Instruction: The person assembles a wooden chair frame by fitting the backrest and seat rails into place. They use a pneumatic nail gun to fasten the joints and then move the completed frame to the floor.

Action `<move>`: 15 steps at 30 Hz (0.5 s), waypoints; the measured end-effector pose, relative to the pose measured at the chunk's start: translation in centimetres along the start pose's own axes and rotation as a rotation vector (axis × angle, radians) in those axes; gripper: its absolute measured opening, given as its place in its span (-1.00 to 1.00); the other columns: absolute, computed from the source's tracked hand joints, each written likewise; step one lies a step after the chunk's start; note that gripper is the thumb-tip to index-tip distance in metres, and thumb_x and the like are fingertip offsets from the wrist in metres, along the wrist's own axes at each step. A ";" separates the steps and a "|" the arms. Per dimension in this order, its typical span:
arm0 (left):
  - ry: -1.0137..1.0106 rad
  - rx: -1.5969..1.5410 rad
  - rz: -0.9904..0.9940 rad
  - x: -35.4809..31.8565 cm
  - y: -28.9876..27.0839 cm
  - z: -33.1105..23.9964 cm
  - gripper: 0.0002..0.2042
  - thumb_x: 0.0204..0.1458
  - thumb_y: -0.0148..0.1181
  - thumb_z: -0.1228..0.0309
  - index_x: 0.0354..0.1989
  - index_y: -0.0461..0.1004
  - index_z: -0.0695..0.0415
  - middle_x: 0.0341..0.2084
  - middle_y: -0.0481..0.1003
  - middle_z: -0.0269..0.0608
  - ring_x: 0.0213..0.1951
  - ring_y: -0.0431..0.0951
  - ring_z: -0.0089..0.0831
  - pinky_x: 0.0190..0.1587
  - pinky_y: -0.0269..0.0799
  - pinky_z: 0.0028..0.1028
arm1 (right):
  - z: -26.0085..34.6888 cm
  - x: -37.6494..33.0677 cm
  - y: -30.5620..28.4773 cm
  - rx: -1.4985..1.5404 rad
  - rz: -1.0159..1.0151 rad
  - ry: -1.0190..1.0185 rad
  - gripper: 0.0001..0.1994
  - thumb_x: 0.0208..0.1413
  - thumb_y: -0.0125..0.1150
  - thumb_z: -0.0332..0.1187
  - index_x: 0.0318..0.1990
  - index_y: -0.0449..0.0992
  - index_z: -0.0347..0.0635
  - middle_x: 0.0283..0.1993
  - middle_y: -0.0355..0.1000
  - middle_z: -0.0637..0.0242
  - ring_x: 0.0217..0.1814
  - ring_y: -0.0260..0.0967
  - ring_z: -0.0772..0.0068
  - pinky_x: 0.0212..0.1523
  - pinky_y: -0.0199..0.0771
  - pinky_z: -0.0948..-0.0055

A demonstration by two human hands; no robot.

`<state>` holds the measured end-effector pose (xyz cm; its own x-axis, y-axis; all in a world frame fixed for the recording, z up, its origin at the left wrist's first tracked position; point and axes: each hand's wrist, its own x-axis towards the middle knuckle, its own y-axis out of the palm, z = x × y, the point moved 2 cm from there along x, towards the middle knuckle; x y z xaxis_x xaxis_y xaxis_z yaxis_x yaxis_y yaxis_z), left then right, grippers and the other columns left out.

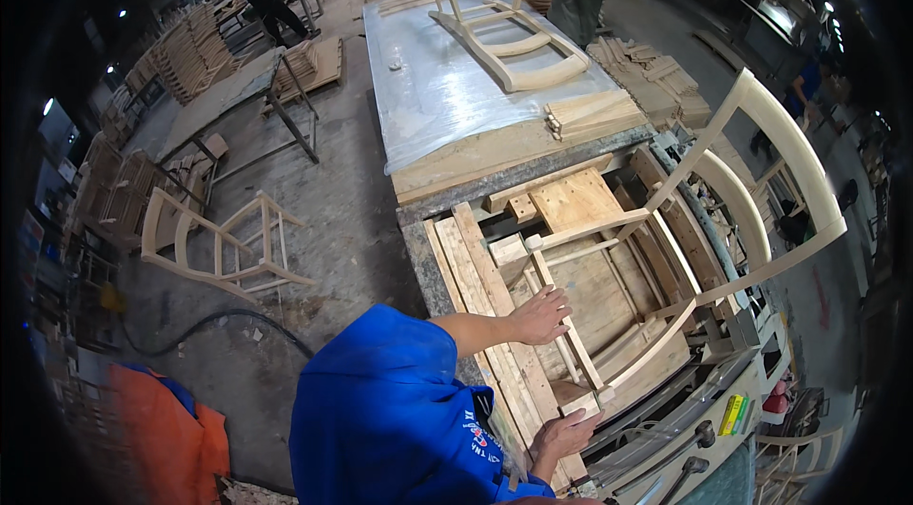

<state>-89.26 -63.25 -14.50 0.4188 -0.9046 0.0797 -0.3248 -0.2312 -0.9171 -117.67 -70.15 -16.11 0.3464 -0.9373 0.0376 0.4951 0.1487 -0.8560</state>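
Blue sleeve (380, 410) lowest in view | your right hand (563, 433): fingers curled on the chair frame (666, 248) foot | your left hand (539, 315): fingers spread flat on its rail | frame lies tilted on the bench (456, 258) | plastic-covered table (428, 96) beyond

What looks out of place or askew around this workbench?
On the floor to the left, an unfinished chair frame lies tipped on its side rather than standing. Otherwise nothing stands out: the left hand and right hand rest on a wooden chair frame lying on the bench.
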 end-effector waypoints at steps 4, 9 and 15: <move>-0.001 -0.007 0.000 0.5 0.2 -0.2 -0.50 0.38 0.02 0.09 0.27 0.45 0.24 0.29 0.39 0.13 0.46 0.22 0.09 0.59 -0.12 0.05 | 0.5 0.0 -0.6 0.010 0.018 0.048 -0.36 0.49 -0.15 0.00 0.47 0.26 -0.35 0.37 0.41 -0.24 0.30 0.40 -0.39 0.29 0.35 -0.15; -0.009 -0.015 0.023 1.0 -0.1 -0.7 -0.51 0.38 0.05 0.08 0.27 0.45 0.22 0.32 0.38 0.11 0.48 0.20 0.07 0.59 -0.12 0.03 | 0.2 0.3 -0.7 0.009 -0.018 0.044 -0.36 0.48 -0.14 0.00 0.45 0.30 -0.37 0.36 0.42 -0.26 0.29 0.41 -0.40 0.27 0.38 -0.13; -0.013 -0.014 0.029 0.8 -0.2 -0.5 -0.51 0.37 0.05 0.09 0.27 0.45 0.23 0.31 0.38 0.11 0.47 0.21 0.07 0.59 -0.11 0.03 | 0.5 0.3 -0.7 0.010 -0.023 0.028 -0.34 0.48 -0.15 0.00 0.43 0.31 -0.47 0.35 0.42 -0.30 0.31 0.40 -0.40 0.28 0.36 -0.15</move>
<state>-89.31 -64.11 -14.00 0.4203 -0.9061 0.0478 -0.3486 -0.2099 -0.9135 -117.48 -70.39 -15.21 0.3127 -0.9489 0.0430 0.5110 0.1299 -0.8497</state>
